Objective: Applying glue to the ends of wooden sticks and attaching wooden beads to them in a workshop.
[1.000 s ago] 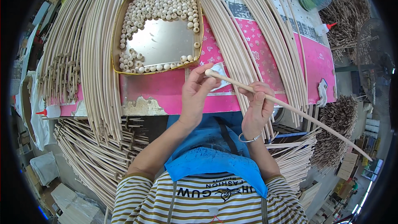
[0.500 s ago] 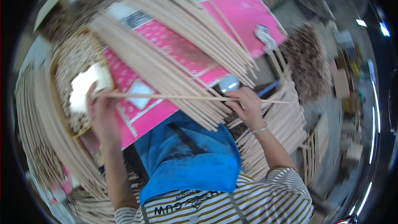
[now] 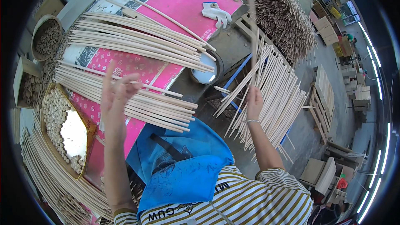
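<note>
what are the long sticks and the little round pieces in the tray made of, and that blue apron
Long sticks: likely bare wood or rattan, pale tan and matte, slightly bowed. Round pieces in the tray: probably the same unfinished wood, same pale colour. Blue apron: a smooth, creased sheet, perhaps coated fabric or plastic.
</note>
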`<state>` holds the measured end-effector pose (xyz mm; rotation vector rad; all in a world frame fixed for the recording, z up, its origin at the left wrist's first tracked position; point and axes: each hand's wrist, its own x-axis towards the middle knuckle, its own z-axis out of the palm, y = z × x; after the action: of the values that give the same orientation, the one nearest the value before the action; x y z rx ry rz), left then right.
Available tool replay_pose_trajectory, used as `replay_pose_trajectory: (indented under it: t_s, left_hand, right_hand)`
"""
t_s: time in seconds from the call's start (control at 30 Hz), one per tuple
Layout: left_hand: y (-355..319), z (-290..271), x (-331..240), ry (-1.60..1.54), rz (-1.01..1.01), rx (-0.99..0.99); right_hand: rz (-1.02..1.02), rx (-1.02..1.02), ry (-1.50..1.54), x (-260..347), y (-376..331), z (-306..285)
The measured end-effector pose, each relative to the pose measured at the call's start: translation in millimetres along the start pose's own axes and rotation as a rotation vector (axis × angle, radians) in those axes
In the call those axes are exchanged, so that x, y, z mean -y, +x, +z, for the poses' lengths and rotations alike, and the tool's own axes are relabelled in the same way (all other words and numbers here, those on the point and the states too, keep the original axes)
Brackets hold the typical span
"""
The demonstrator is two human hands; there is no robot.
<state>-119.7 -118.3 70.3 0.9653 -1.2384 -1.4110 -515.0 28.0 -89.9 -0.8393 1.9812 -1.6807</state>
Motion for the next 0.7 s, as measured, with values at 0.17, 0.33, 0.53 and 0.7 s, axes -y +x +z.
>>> replay_pose_trajectory:
  t_s: [0.17,0.33,0.53,0.7]
  left_hand:
    - [-24.9,-5.3,28.5,-0.094,-0.206,0.078]
    - [-61.0,-42.3,38.4,-0.082,-0.268,-0.058]
    - [-107.4,-58.9,45.1,-0.051,-0.314,-0.187]
    - [-109.8,-58.3,47.0,-0.122,-0.310,-0.014]
  right_hand:
    - [0.135,-0.383,-0.487,-142.2,39.4,-121.7]
    - [-0.288,-0.334,-0.921,-146.2,98.5,-136.1]
    - [-0.497,0.473,-0.232,95.7,37.6,134.1]
    - [-0.830,0.839,-0.528,134.0,-31.1,245.9]
